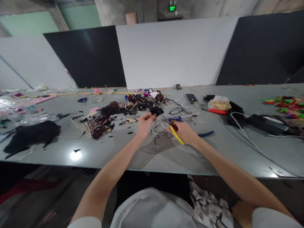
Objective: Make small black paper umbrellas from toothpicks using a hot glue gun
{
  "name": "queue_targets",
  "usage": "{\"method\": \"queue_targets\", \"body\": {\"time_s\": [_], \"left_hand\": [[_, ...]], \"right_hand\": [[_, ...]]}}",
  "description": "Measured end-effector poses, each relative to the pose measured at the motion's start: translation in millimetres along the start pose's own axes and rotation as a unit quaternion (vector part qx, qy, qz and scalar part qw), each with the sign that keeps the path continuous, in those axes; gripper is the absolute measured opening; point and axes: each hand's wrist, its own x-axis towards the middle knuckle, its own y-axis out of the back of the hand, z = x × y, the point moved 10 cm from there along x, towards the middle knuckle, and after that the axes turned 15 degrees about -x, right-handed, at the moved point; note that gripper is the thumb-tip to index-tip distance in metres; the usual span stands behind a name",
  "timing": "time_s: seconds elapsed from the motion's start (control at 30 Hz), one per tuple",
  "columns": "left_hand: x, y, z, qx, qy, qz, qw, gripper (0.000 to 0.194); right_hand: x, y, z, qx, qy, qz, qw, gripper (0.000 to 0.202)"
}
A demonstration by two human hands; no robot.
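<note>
My left hand [144, 125] pinches a small piece of black fabric [156, 110] above the middle of the grey table [133, 155]. My right hand [184, 131] is wrapped round scissors with a yellow and red handle [177, 136], their blades pointing up and left at the black piece. On the table between my hands lies a pale ring [159, 129]. Beyond them is a pile of dark bundles with wooden sticks [136, 103]. Left of my left hand are dark crumpled pieces [101, 126] and loose sticks [83, 128], with black scraps scattered around.
Black cloth [33, 136] and clear plastic items [42, 117] are on the left. A phone [191, 98], a black cable [180, 110], a dark blue handle [206, 134], a red-handled tool [218, 111], a black device [267, 124] with a white cable [247, 139] and colourful pieces [288, 103] lie rightward.
</note>
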Motion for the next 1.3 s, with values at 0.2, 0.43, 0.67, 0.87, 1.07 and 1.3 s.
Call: {"method": "queue_targets", "body": {"time_s": [0.2,0.43,0.67,0.87,1.07,1.3], "left_hand": [[-2.3,-7.7,-3.0,-0.003,0.012,-0.038,0.999,0.036],[-3.7,-14.6,-9.5,-0.055,0.056,-0.055,0.995,0.040],[-7.3,-19.7,-9.1,-0.072,0.079,-0.065,0.992,0.040],[-7.7,-19.5,-11.5,-0.085,0.101,-0.056,0.990,0.041],[-8.6,-19.7,-10.4,-0.100,0.104,-0.050,0.988,0.039],[-5.7,-16.2,-9.5,-0.119,0.093,-0.030,0.988,0.036]], "right_hand": [[-0.1,-1.2,-1.6,-0.009,0.017,0.015,1.000,0.039],[-1.9,-0.3,-3.6,-0.006,0.035,0.040,0.999,0.039],[-2.5,-4.8,0.3,-0.028,0.032,0.060,0.997,0.043],[-3.3,-7.3,-0.8,-0.021,0.033,0.064,0.997,0.046],[-3.4,-6.3,-2.4,0.001,0.035,0.060,0.998,0.047],[-2.7,-15.0,-2.6,0.006,0.040,0.064,0.997,0.043]]}}
